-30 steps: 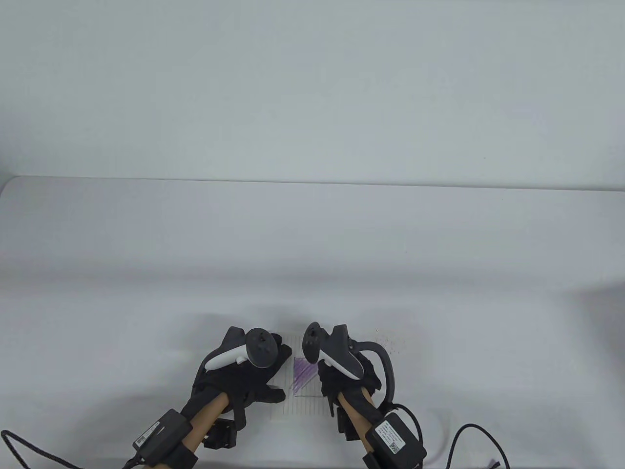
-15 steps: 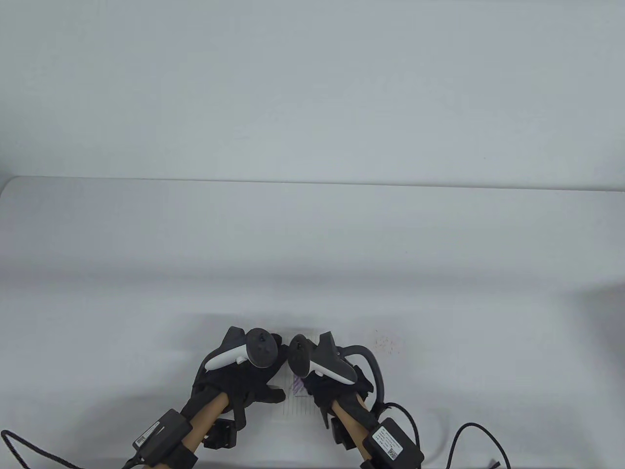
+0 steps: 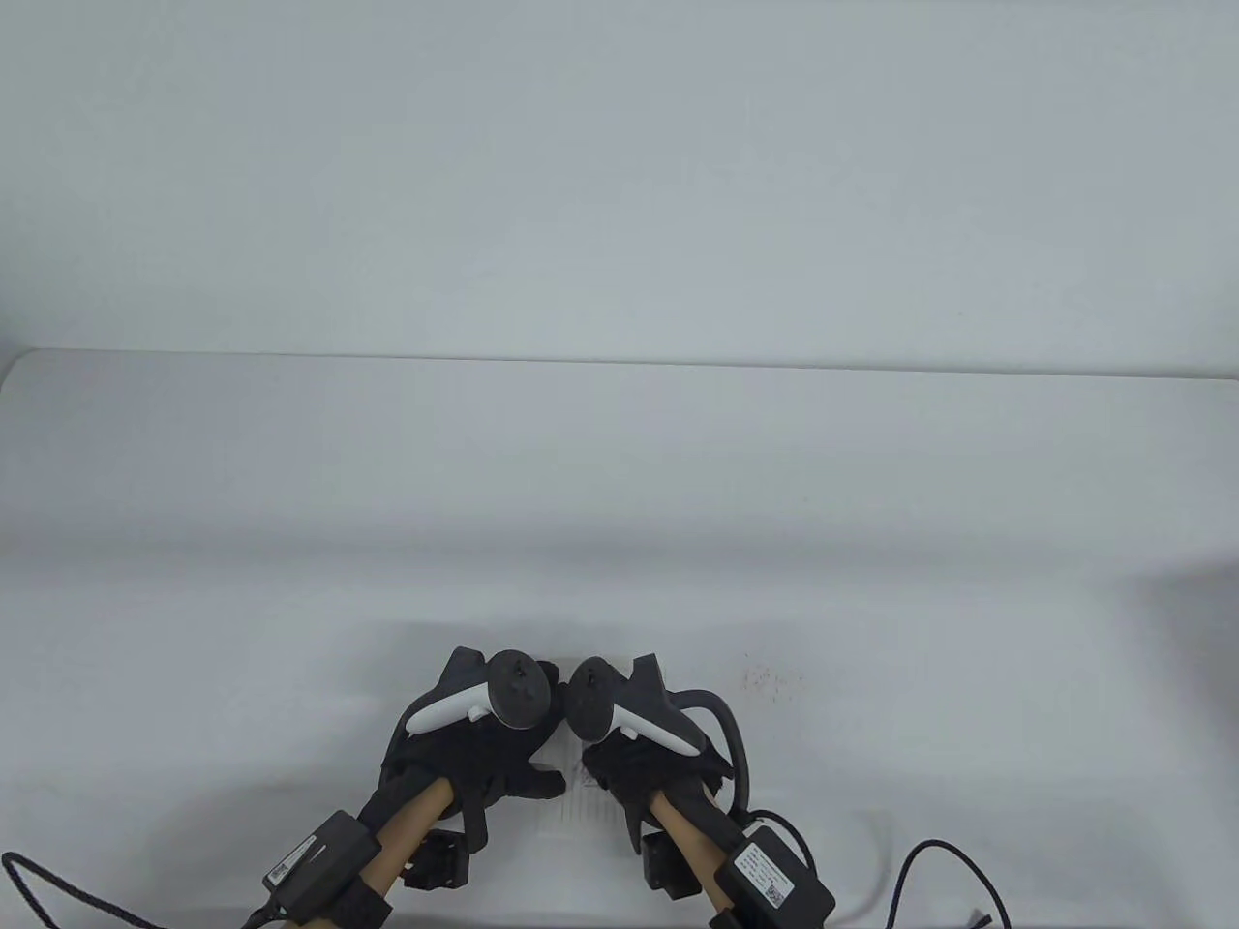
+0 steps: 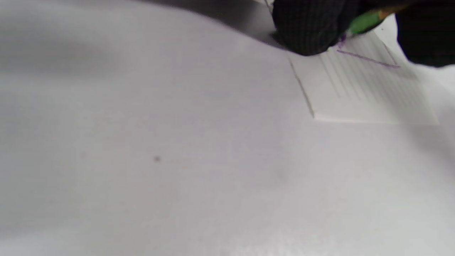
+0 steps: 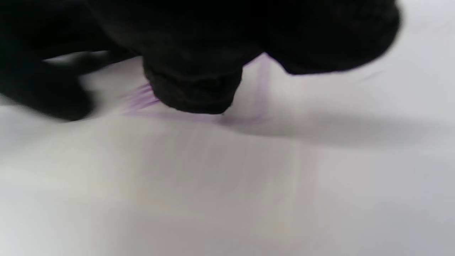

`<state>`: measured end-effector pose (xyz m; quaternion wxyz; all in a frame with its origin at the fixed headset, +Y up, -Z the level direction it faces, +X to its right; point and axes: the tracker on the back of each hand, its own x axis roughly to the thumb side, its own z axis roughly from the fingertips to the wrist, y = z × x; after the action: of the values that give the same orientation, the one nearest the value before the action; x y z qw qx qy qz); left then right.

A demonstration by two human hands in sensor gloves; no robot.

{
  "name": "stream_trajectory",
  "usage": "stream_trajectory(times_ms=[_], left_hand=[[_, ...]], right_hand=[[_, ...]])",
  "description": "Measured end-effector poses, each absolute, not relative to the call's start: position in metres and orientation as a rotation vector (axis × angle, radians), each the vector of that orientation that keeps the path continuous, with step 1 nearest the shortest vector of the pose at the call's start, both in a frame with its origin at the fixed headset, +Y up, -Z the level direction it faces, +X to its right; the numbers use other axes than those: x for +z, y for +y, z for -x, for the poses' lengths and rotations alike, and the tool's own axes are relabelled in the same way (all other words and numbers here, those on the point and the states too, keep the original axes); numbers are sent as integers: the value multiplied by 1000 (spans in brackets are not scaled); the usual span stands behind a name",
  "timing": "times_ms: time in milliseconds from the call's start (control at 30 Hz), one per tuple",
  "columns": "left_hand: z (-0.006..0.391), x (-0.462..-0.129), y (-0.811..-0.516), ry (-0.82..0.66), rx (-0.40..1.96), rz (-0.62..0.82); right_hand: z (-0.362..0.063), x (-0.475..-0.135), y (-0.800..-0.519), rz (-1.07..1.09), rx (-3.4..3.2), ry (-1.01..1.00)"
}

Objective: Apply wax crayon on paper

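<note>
Two gloved hands occupy the near edge of the table point(image 3: 619, 484) in the table view, close together over a small sheet of lined paper point(image 3: 581, 808). Left hand point(image 3: 474, 750) lies flat with fingers spread on the sheet's left part, thumb stretched toward the right. Right hand point(image 3: 644, 769) is curled over the sheet's right part; only a narrow strip of paper shows between the two. A scatter of small dark specks point(image 3: 770, 677) lies on the table to the right of the hands.

Left wrist view: the lined paper point(image 4: 366, 92) lies flat on the table, carrying a thin purple line point(image 4: 368, 58). A green-wrapped crayon point(image 4: 366, 20) with a purple tip meets the sheet at the upper right, partly hidden behind dark gloved fingers point(image 4: 309, 28); these are probably the right hand's, though the frame does not settle it.

Right wrist view: blurred. The right hand's fingers point(image 5: 193, 85) hang bunched just above the paper point(image 5: 213, 170), over purple hatching point(image 5: 140, 99) and a purple outline. The crayon itself is not visible here, so the grip cannot be confirmed from this view.
</note>
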<state>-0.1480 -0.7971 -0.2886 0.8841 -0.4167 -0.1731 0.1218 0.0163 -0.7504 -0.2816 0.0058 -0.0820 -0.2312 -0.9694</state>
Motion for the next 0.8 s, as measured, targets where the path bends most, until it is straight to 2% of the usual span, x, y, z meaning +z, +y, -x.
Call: stream_trajectory(times_ms=[67, 133, 167, 200, 233, 300, 367, 400, 467, 533, 567, 600, 633, 733, 767, 800], left_hand=[[148, -289, -797, -360, 254, 868], [148, -289, -797, -360, 256, 869], [148, -289, -797, -360, 256, 870], [148, -289, -797, -360, 257, 871], [148, -289, -797, -361, 257, 871], [148, -289, -797, -360, 257, 870], [148, -289, -797, -360, 254, 868], [148, -289, -797, -360, 255, 868], [148, -289, -797, -360, 257, 869], [148, -289, -797, -361, 257, 871], [148, -289, -797, -361, 257, 871], [148, -289, -797, -361, 258, 872], [148, -289, -797, -360, 259, 872], [148, -289, -797, -361, 254, 869], [148, -289, -798, -360, 256, 869], [148, -289, -798, -360, 258, 870]], right_hand=[[-26, -287, -749, 82, -3015, -533], [-24, -285, -749, 165, -2986, -498], [-20, -282, -751, 307, -3045, -659], [-15, -279, -756, 400, -3145, -924], [-12, -277, -759, 348, -3174, -1036], [-16, -282, -755, 290, -3108, -817], [-27, -288, -751, 95, -3026, -577], [-30, -289, -751, 40, -3017, -538], [-30, -287, -751, 65, -3010, -460], [-23, -281, -752, 277, -3069, -699], [-18, -278, -756, 367, -3106, -930], [-17, -277, -755, 268, -3105, -969], [-20, -280, -755, 265, -3098, -838], [-29, -287, -752, 37, -3025, -611], [-28, -286, -751, 6, -2993, -518], [-25, -284, -751, 78, -2954, -477]])
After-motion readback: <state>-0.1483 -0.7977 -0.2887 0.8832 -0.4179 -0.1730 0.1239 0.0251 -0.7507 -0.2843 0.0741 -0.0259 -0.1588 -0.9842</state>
